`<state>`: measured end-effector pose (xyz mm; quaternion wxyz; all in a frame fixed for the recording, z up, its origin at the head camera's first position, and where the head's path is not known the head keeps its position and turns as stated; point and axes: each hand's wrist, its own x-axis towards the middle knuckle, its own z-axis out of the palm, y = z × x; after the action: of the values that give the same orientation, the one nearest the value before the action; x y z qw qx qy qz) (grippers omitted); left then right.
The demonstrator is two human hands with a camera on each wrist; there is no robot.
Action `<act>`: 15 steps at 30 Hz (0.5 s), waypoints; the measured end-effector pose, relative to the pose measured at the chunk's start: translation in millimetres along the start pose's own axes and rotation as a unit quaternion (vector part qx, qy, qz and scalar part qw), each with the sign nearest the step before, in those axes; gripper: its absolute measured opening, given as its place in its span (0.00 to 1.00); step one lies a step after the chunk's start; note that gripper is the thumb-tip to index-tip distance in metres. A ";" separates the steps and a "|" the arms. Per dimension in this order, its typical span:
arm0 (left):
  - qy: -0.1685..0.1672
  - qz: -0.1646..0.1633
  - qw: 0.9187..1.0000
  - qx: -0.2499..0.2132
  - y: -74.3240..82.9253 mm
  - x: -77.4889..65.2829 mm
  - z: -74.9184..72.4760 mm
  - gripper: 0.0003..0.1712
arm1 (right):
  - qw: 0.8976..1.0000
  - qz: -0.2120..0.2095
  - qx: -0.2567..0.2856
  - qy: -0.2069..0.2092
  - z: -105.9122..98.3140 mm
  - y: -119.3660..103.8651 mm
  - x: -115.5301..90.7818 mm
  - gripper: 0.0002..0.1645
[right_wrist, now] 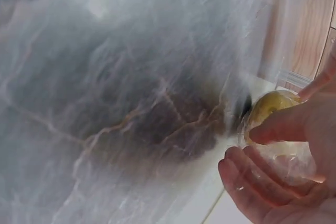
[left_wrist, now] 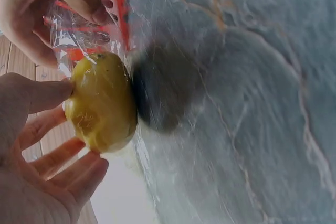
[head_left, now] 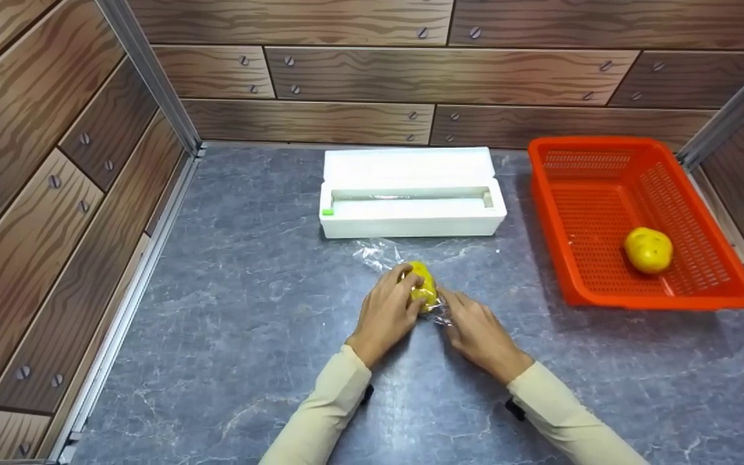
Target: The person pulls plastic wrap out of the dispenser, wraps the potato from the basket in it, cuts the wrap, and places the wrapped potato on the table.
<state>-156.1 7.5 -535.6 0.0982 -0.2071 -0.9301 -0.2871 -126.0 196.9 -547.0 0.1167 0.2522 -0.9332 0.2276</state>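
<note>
A lumpy yellow fruit [head_left: 422, 287], partly covered in clear plastic wrap [left_wrist: 68, 32], is on the grey marbled table between the two hands. My left hand [head_left: 385, 310] holds the fruit from its left side, thumb and fingertips against it. On the other side my right hand [head_left: 478, 329] pinches a bunched edge of the wrap with thumb and fingers, close beside the fruit. In the right wrist view the fruit [right_wrist: 273, 103] is half hidden behind the right thumb. More loose film [head_left: 378, 254] spreads over the table beyond the left hand.
A white wrap dispenser box [head_left: 411, 227] with its lid raised and a green tab stands behind the hands. To the right is a red perforated basket [head_left: 591, 245] holding another yellow fruit [head_left: 648, 250]. Wood-patterned walls [head_left: 359, 71] enclose the table at the back and sides.
</note>
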 end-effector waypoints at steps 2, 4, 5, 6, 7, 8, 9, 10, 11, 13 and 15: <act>-0.005 0.007 1.000 -0.005 -0.7 0.2 -1.8 0.13 | 1.000 0.002 0.009 0.004 -3.1 -0.9 -1.4 0.37; -0.009 0.010 1.000 -0.007 -1.4 0.6 -3.6 0.14 | 1.000 0.002 0.020 0.010 -5.9 -1.6 -2.5 0.32; -0.011 0.012 1.000 -0.008 -1.7 0.8 -4.7 0.14 | 1.000 -0.002 0.024 0.014 -7.0 -2.0 -2.8 0.30; -0.013 0.015 1.000 -0.008 -2.0 1.0 -5.6 0.14 | 0.999 -0.006 0.028 0.016 -8.1 -2.3 -2.9 0.27; -0.016 0.018 1.000 -0.008 -2.3 1.2 -6.5 0.14 | 0.999 -0.009 0.033 0.017 -9.4 -2.8 -3.1 0.25; -0.020 0.022 1.000 -0.006 -2.5 1.3 -7.0 0.14 | 0.999 -0.013 0.036 0.020 -10.3 -3.1 -3.1 0.23; -0.024 0.025 0.999 -0.005 -2.8 1.2 -7.4 0.14 | 0.999 -0.018 0.037 0.023 -11.2 -3.6 -3.0 0.22; -0.029 0.027 0.999 -0.006 -3.0 0.9 -7.6 0.14 | 0.999 -0.022 0.039 0.025 -12.2 -4.3 -2.6 0.20; -0.033 0.030 0.999 -0.004 -3.1 0.7 -7.9 0.13 | 0.998 -0.025 0.042 0.027 -13.1 -4.9 -2.1 0.19; -0.042 0.033 0.999 -0.005 -3.6 0.1 -7.8 0.12 | 0.998 -0.032 0.047 0.031 -15.0 -5.9 -1.0 0.17; -0.047 0.034 0.998 -0.007 -4.3 -1.1 -7.5 0.12 | 0.997 -0.041 0.051 0.034 -16.2 -6.7 1.3 0.15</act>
<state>-156.5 -0.4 -531.9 0.0622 -0.2525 -0.9241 -0.2801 -121.9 199.1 -530.0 0.1443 0.2880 -0.9049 0.2783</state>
